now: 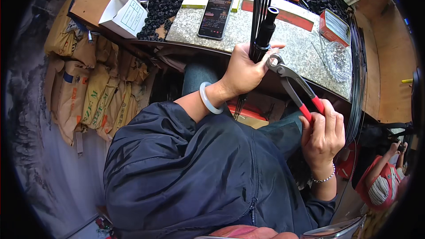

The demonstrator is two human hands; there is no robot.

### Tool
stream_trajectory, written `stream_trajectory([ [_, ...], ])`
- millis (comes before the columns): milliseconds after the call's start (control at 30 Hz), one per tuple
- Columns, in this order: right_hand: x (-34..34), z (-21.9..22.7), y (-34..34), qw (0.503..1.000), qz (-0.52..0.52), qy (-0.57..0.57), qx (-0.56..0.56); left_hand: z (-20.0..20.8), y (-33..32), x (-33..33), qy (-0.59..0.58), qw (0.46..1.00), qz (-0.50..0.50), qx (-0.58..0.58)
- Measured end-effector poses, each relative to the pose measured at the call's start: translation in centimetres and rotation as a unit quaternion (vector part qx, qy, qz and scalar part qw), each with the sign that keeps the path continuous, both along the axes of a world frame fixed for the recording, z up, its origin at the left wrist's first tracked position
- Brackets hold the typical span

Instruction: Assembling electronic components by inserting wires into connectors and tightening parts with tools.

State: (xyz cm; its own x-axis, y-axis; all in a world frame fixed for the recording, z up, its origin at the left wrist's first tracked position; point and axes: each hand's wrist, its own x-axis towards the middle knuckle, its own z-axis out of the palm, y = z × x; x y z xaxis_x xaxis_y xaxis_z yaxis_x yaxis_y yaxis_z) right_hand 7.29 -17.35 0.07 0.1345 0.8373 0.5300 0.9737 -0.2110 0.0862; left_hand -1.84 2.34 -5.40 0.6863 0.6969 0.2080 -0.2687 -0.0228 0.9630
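- Black tube (pixel 267 30): in the left hand (pixel 242 71), rising out of the top of the fist. Long axis near upright in view, top leaning slightly right; the open ringed end points up and away from the wearer's body.
- Thin black rods (pixel 256 15): a bundle along the left side of the tube, roughly parallel to it, in the same fist; similar thin lengths show below the hand.
- Left grip: fingers closed around tube and rods, no gap seen between palm and parts; a fingertip shows past the tube's right side.
- Pliers (pixel 295 84): held by the right hand (pixel 324 136), below and right of the left fist. Long axis slants from the red handles at lower right up to the head at upper left.
- Right grip: fingers wrapped over both handles, which stand moderately apart. Plier head lies right at the left thumb, beside the tube's lower part; cannot tell whether the jaws bite on anything.
- Around the grips: phone (pixel 216 15) up and left of the left fist; red-sided box (pixel 335 27) and clear dish (pixel 338 62) right of it; stone slab (pixel 186 25) behind it.
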Motion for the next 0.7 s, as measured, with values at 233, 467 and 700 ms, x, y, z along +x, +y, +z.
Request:
stream_trajectory([
  [233,1.1,-2.5,-2.2,0.414,0.107,0.888,-0.171,1.2,-0.2,-1.3,-0.039,0.997,-0.06,0.032],
  [467,-0.2,-3.2,-0.4,0.862,0.09,0.489,-0.095,0.9,-0.3,-1.2,-0.018,0.997,-0.055,0.053],
  [700,0.5,-2.7,-1.3,0.4,0.15,0.875,-0.229,1.3,-0.4,-1.4,-0.005,0.989,-0.088,0.116],
])
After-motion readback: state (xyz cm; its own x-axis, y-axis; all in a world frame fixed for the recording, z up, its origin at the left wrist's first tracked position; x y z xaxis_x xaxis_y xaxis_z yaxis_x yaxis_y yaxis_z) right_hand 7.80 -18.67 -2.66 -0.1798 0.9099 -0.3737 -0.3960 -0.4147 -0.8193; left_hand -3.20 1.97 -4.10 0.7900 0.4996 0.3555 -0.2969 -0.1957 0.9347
